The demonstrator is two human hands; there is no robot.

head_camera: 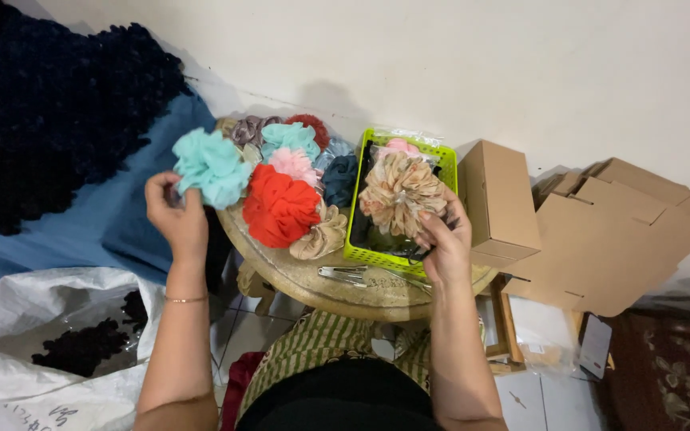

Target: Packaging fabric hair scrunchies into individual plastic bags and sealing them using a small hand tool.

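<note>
My left hand (177, 219) is raised at the left of a small round table (377, 291) and holds a fluffy mint-green scrunchie (211, 166). My right hand (446, 243) holds a beige patterned scrunchie (399, 194) over a lime-green plastic basket (399, 262). Between the hands, a pile of scrunchies lies on the table: a big red one (279, 206), a pink one (293, 164), a teal one (289, 137), a tan one (321, 236) and a dark one (340, 179).
Metal clips (343, 274) lie near the table's front edge. Folded cardboard boxes (498, 203) stand to the right by the wall. A dark knitted blanket (49, 112) on blue cloth lies at the left, with a white plastic sack (33, 343) below it.
</note>
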